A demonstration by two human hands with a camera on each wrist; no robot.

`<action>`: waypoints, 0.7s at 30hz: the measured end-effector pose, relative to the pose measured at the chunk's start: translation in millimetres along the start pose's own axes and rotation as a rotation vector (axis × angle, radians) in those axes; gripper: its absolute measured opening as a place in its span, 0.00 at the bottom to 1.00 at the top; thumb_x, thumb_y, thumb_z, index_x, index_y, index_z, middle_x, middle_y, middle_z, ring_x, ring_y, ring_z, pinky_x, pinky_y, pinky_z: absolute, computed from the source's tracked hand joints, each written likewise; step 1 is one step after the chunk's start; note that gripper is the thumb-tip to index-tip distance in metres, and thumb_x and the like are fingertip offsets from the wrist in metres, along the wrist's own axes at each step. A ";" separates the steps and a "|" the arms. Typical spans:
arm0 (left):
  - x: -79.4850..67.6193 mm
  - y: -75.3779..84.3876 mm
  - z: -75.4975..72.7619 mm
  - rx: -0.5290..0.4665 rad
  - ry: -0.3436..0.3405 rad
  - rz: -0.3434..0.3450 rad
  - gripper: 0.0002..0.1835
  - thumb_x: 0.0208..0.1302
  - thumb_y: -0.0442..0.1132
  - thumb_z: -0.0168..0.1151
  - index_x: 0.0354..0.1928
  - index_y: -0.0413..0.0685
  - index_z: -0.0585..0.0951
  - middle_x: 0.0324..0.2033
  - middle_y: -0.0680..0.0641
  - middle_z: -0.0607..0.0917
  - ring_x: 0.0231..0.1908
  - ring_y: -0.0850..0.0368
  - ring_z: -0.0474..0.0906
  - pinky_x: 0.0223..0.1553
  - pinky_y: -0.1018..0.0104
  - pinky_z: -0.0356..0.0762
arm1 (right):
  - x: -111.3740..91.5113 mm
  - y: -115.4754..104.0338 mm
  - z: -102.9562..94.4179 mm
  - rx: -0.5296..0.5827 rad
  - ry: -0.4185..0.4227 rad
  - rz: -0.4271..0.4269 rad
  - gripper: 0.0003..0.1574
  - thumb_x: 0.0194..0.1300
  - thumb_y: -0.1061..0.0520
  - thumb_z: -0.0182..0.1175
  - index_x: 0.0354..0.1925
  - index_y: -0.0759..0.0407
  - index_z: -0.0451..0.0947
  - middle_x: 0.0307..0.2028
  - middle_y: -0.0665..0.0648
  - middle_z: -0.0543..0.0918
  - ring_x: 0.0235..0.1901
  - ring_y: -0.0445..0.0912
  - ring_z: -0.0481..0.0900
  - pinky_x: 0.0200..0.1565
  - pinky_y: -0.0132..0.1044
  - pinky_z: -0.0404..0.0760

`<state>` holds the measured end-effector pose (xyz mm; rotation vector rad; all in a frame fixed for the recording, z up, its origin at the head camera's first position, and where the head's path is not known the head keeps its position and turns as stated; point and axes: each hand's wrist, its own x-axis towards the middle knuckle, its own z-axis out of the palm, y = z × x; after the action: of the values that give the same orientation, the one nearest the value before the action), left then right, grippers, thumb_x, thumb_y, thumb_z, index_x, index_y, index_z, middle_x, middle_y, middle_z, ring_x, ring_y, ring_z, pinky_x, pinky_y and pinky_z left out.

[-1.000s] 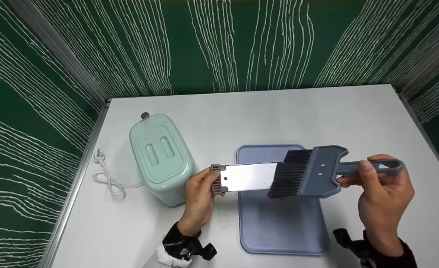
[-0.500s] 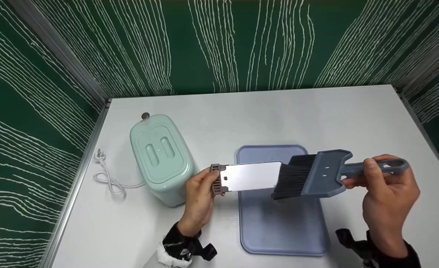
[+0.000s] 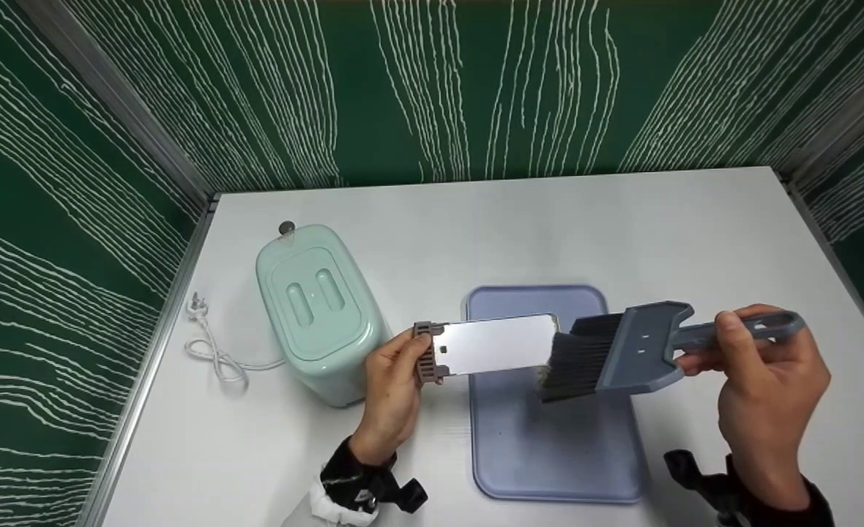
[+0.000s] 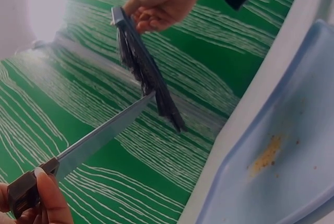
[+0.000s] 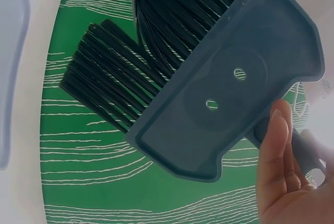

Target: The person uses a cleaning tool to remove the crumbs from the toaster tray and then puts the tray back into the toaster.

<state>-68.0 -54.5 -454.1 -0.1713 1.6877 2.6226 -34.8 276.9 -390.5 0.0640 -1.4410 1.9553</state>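
Note:
A metal crumb tray [image 3: 496, 344] with a brown slotted end is pinched by that end between the thumb and fingers of my left hand [image 3: 392, 388]. It is held above a shallow blue-grey tray [image 3: 560, 461]. My right hand [image 3: 772, 384] grips the handle of a grey brush [image 3: 644, 348] with black bristles. The bristles [image 4: 151, 78] touch the far end of the crumb tray, as the left wrist view shows. Yellowish crumbs [image 4: 267, 155] lie in the blue-grey tray, with some darker specks around them.
Left of my left hand stands a mint-green toaster [image 3: 322, 307], its lid on. A white power cord with plug [image 3: 216, 351] lies beside it on the white table [image 3: 417, 234]. Green walls with white lines enclose the table at the back and sides.
The brush has moved to the right and slightly down along the crumb tray, baring more of its metal at the far end. My left hand has stayed nearly still.

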 end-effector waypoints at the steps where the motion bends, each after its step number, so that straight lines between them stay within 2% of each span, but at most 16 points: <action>1: 0.0 0.0 0.0 -0.003 -0.001 0.001 0.15 0.74 0.31 0.56 0.52 0.24 0.83 0.37 0.38 0.89 0.32 0.54 0.85 0.30 0.68 0.83 | -0.1 -0.6 0.0 0.005 -0.001 0.001 0.03 0.68 0.78 0.60 0.41 0.78 0.76 0.25 0.68 0.85 0.13 0.49 0.83 0.20 0.32 0.84; 9: -0.1 0.8 0.5 -0.026 -0.006 0.004 0.15 0.75 0.30 0.55 0.53 0.23 0.82 0.39 0.37 0.89 0.35 0.53 0.87 0.33 0.67 0.85 | -1.4 -5.9 0.9 0.010 -0.015 -0.003 0.03 0.68 0.78 0.59 0.40 0.80 0.75 0.25 0.69 0.85 0.14 0.49 0.83 0.20 0.33 0.84; 21: -1.2 2.7 1.3 -0.030 0.000 -0.006 0.15 0.75 0.30 0.54 0.54 0.23 0.82 0.39 0.38 0.89 0.34 0.54 0.86 0.32 0.68 0.84 | -5.7 -14.7 2.0 0.021 -0.040 -0.009 0.03 0.68 0.80 0.57 0.40 0.83 0.73 0.25 0.69 0.84 0.13 0.50 0.83 0.20 0.33 0.84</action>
<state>-67.1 -54.4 -450.9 -0.1771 1.6464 2.6441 -23.0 274.4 -380.0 0.1203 -1.4434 1.9725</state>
